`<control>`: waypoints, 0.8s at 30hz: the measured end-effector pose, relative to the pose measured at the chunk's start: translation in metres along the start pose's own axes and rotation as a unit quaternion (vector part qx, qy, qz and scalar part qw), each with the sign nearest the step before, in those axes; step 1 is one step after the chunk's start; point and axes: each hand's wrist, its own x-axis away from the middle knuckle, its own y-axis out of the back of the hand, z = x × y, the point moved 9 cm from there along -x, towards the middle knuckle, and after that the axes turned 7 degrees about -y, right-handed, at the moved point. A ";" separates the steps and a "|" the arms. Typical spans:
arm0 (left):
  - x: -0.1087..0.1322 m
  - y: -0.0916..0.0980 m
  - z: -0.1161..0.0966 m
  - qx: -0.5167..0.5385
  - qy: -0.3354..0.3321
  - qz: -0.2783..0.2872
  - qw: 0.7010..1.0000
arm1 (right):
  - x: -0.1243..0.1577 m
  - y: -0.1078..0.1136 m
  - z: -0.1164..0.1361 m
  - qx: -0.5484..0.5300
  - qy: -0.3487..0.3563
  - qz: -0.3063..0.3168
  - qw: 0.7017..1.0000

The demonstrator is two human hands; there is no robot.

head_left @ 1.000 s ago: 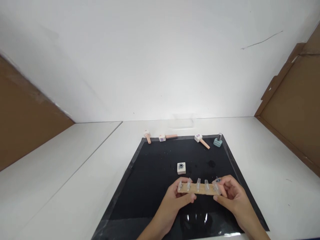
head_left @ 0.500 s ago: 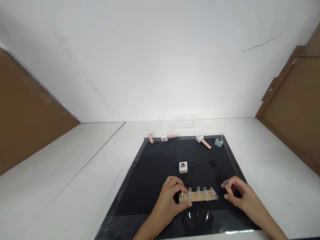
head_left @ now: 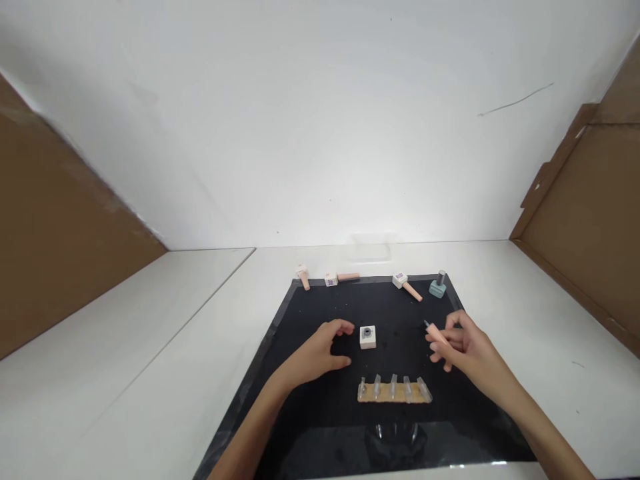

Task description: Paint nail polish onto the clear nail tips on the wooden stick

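Note:
Just left of an uncapped white nail polish bottle [head_left: 368, 339], my left hand [head_left: 323, 350] is open, its thumb and fingers apart and holding nothing. The bottle stands upright with its dark neck showing. My right hand [head_left: 463, 347] grips a peach nail polish cap with its brush [head_left: 437, 333], the dark brush end pointing up and left. Below the bottle lies a tan strip [head_left: 395, 393] carrying several clear nail tips in a row. Neither hand touches the strip.
Along the far edge of the black mat [head_left: 320, 443] lie a white bottle with peach cap [head_left: 303, 275], a second one [head_left: 332, 279] and a third [head_left: 400, 280]. A teal bottle [head_left: 437, 289] stands at the far right corner. Cardboard walls [head_left: 595, 220] flank the table.
My left hand has let go of the strip and moved up beside the uncapped bottle. My right hand has moved up and slightly left, turning the brush cap so its tip points up-left.

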 end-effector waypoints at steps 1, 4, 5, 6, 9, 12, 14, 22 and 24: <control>-0.007 -0.005 -0.004 0.003 -0.011 0.007 1.000 | -0.005 -0.009 0.004 0.012 -0.001 0.025 1.000; -0.024 -0.013 -0.015 -0.025 -0.061 -0.036 0.997 | -0.021 -0.023 0.015 0.027 0.016 0.042 0.999; -0.028 -0.013 -0.017 -0.027 -0.073 -0.058 0.995 | -0.026 -0.026 0.019 0.025 0.025 0.044 0.998; -0.030 -0.015 -0.017 -0.025 -0.074 -0.068 0.995 | -0.031 -0.030 0.022 0.022 0.032 0.049 0.998; -0.034 -0.016 -0.016 -0.006 -0.083 -0.085 0.993 | -0.041 -0.034 0.028 0.012 0.052 0.053 0.997; -0.031 -0.005 -0.022 0.031 -0.115 -0.127 0.985 | -0.042 -0.033 0.034 0.004 0.076 0.040 0.996; -0.026 0.004 -0.031 0.025 -0.150 -0.164 0.975 | -0.038 -0.033 0.038 -0.005 0.095 0.026 0.995; -0.015 0.021 -0.045 0.053 -0.224 -0.184 0.955 | -0.008 -0.041 0.056 0.064 0.257 -0.046 0.963; -0.014 0.021 -0.043 0.077 -0.229 -0.175 0.954 | -0.002 -0.047 0.062 0.103 0.307 -0.032 0.946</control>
